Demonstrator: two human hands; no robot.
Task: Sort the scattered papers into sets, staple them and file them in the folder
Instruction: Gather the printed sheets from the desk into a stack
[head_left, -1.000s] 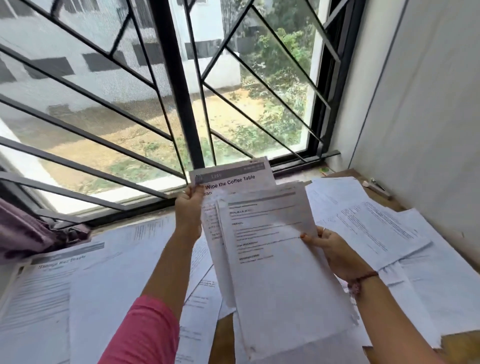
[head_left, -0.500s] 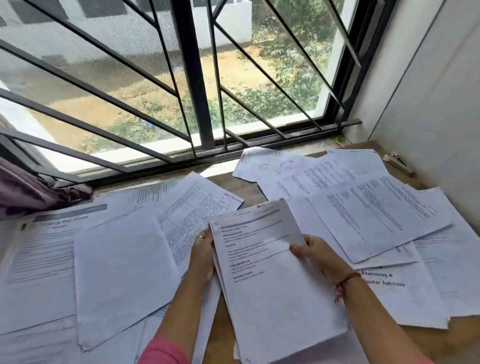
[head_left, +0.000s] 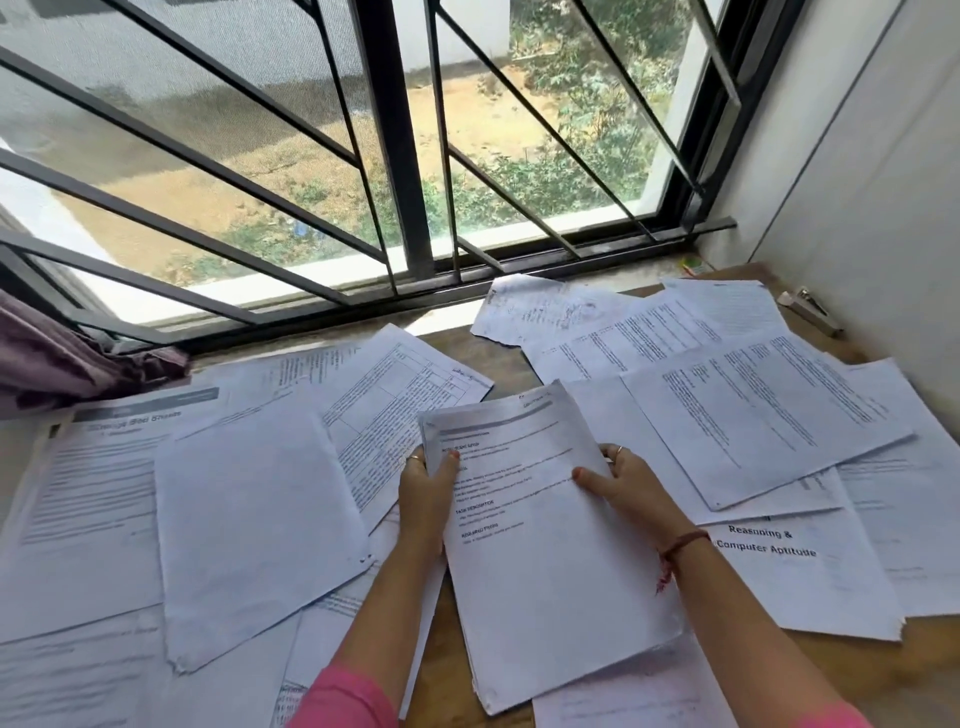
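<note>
A small stack of printed sheets (head_left: 540, 561) lies tilted at the middle of the wooden table (head_left: 862, 675). My left hand (head_left: 428, 493) grips the stack's left edge, thumb on top. On the right edge my right hand (head_left: 623, 486) holds it the same way, thumb on the page. Loose printed papers (head_left: 763, 415) cover the table's right side. More sheets (head_left: 249, 519) overlap on the left. A stapler (head_left: 813, 310) lies at the far right corner by the wall. No folder is in view.
A barred window (head_left: 405, 156) runs along the table's far edge. The white wall (head_left: 883, 182) closes the right side. A purple cloth (head_left: 57, 358) sits on the sill at far left. A sheet titled "Reasoning & Computer Aptitude" (head_left: 769, 551) lies right of my wrist.
Both hands brought the sheets down from in front of the window onto the table. The left hand's separate sheet has joined the stack, and both hands now hold its edges.
</note>
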